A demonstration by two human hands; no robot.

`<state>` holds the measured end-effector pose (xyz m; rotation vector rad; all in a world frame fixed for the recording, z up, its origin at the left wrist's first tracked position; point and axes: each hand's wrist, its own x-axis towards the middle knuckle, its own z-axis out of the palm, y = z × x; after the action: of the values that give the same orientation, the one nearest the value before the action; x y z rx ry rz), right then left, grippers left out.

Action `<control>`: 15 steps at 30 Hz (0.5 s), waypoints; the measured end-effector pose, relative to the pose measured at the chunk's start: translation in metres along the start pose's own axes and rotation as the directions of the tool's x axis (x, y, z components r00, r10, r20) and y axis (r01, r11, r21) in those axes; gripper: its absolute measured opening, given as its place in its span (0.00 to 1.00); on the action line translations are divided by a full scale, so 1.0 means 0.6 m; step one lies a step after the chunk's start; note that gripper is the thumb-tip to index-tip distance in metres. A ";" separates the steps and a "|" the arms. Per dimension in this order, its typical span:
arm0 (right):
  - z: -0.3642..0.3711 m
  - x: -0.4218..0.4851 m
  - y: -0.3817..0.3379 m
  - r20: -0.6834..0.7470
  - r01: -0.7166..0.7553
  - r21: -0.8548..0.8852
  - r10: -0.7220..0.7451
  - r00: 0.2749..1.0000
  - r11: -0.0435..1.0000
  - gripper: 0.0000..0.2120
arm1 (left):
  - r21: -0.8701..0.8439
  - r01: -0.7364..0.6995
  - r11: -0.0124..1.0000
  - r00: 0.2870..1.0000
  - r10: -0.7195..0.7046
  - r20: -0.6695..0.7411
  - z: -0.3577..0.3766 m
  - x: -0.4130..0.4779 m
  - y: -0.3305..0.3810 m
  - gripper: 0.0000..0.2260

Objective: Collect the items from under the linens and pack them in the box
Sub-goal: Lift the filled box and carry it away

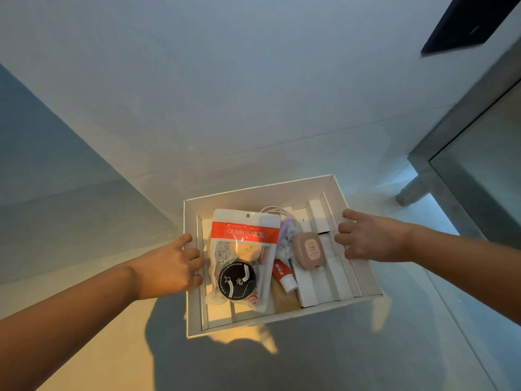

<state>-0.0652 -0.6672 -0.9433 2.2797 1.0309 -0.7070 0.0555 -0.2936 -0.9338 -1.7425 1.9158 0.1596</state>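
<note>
A white open box [253, 193] is in the lower middle of the view, held up between my hands. My left hand [172, 266] grips its left wall, fingers curled over the rim. My right hand [363, 238] grips the right wall the same way. Inside lie a clear pouch with a red band [245, 235], a round black compact [236, 277] on top of it, a pink case [310, 248], a red-and-white tube [283, 275], a white cable [273, 210] and white cardboard dividers [332, 275].
Pale floor lies beneath the box, with a warm light patch [112, 348] at the lower left. A grey table leg and glass-topped frame [456, 153] stand at the right. A dark panel [468, 24] hangs at the top right. White wall fills the background.
</note>
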 end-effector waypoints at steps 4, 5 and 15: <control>-0.069 -0.072 0.012 0.033 0.006 0.045 -0.008 0.999 0.999 0.13 | -0.033 -0.008 0.999 1.000 0.007 -0.017 -0.069 -0.034 -0.018 0.20; -0.089 -0.091 0.018 0.039 0.004 0.050 -0.006 0.999 0.999 0.13 | -0.037 -0.002 0.999 1.000 0.001 -0.025 -0.092 -0.044 -0.024 0.19; -0.324 -0.297 0.090 -0.002 0.030 -0.005 -0.030 1.000 1.000 0.13 | -0.049 -0.001 0.999 0.999 -0.001 -0.042 -0.351 -0.199 -0.099 0.20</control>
<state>-0.0782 -0.6611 -0.6744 2.2654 1.0682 -0.7138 0.0493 -0.2884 -0.6846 -1.7906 1.9573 0.1724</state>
